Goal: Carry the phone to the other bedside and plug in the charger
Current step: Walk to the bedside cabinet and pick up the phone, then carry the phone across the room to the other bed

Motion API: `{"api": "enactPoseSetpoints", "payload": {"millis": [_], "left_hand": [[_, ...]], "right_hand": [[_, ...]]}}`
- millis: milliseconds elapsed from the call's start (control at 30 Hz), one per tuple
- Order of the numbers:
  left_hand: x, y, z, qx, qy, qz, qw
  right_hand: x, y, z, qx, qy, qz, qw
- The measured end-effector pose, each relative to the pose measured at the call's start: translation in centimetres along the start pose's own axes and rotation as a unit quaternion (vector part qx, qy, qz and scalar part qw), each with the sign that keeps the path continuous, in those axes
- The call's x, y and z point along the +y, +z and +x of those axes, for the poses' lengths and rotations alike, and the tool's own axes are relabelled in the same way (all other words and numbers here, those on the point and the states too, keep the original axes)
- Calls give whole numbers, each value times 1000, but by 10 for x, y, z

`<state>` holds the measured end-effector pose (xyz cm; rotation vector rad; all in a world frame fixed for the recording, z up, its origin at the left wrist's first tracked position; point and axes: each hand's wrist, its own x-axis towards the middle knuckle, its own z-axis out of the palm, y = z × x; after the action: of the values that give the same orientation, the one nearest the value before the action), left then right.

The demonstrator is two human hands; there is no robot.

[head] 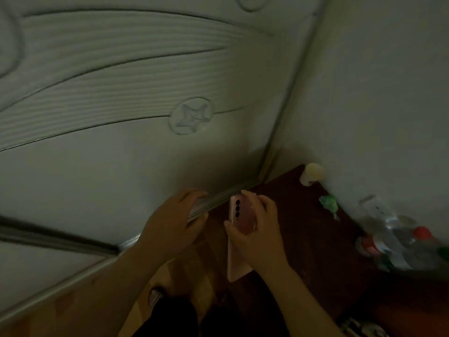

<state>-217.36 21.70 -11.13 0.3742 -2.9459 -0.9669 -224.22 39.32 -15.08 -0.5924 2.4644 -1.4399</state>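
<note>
A pink phone [239,239] with three dark camera lenses stands on edge, its back towards me, over the near edge of a dark wooden bedside table [315,227]. My right hand [257,237] grips it across the back. My left hand [175,222] rests with curled fingers on the ridged corner of the pale headboard [121,105], beside the phone. On the wall at the right sits a white socket plate [375,207], blurred. I can make out no charger or cable.
The bedside table holds a cream cup-like object [311,173], a green crumpled thing [329,204] and several plastic bottles with red caps [401,244]. A pale wall [376,93] stands behind it. Wooden floor and my dark trouser legs [189,319] lie below.
</note>
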Motion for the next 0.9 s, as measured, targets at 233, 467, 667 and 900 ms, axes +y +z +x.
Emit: {"api": "enactPoseSetpoints", "payload": {"millis": [233, 467, 667, 900], "left_hand": [[-62, -67, -108, 133, -134, 14, 982], [-135, -132, -272, 236, -262, 15, 936], [-196, -175, -427, 276, -371, 54, 885], [-222, -188, -584, 346, -509, 49, 787]], "right_hand": [[-89, 89, -6, -152, -122, -7, 981], [-189, 230, -76, -313, -214, 22, 925], [-267, 353, -177, -393, -295, 19, 871], [-337, 457, -289, -529, -370, 35, 762]]}}
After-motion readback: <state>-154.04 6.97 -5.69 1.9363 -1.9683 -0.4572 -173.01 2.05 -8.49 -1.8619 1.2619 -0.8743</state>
